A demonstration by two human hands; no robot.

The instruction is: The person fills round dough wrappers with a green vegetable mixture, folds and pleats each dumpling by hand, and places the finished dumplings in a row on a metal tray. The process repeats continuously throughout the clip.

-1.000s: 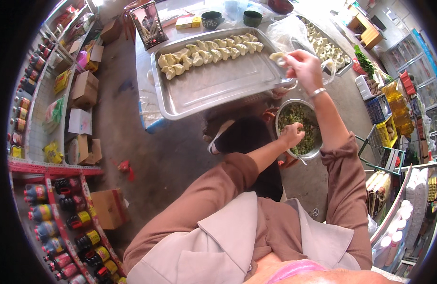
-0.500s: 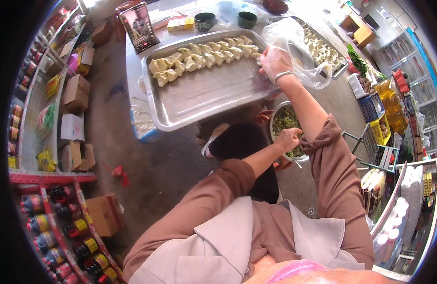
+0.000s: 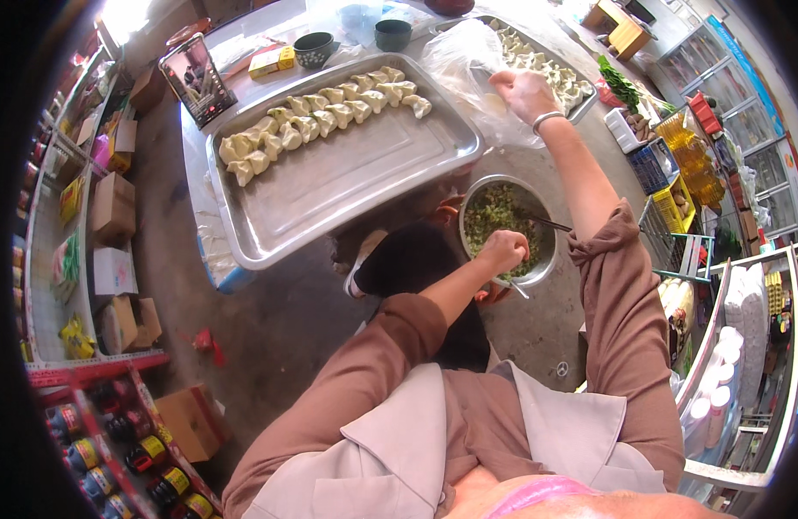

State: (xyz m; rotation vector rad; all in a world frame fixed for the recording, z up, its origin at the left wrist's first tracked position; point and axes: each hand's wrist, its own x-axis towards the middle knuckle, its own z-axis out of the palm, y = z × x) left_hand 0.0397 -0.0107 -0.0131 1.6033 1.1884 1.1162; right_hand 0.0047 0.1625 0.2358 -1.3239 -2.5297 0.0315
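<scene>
Two rows of pale, folded dough dumplings point(image 3: 339, 113) along one side

We see the dumplings lying close together, many of them touching, along the far side of a shallow, rectangular, silver metal tray point(image 3: 355, 186). Its near side shows bare metal. The tray rests on a pale table point(image 3: 200, 160).

The person's bare right hand point(image 3: 528, 97), with a silvery band point(image 3: 548, 119) at the wrist, is off the right end of the tray, at a crumpled, clear plastic bag point(image 3: 459, 65). Its thumb and fingers are drawn close together — we cannot tell whether they pinch anything. Just beyond the bag we see a second grey metal tray point(image 3: 582, 110), also bearing dumplings.

The bare left hand point(image 3: 503, 252) is at the near side of a round, silver metal bowl point(image 3: 544, 254) of chopped green filling point(image 3: 490, 212). Its fingers are curled in — again we cannot tell what, if anything, they hold. A thin, dark stick point(image 3: 550, 223) slants over the bowl's right rim.

Behind the first tray we find a yellow box point(image 3: 272, 61) and two dark green, round bowls point(image 3: 314, 52), one beside the other. A black phone point(image 3: 196, 85) stands propped near the tray's far left corner.
</scene>
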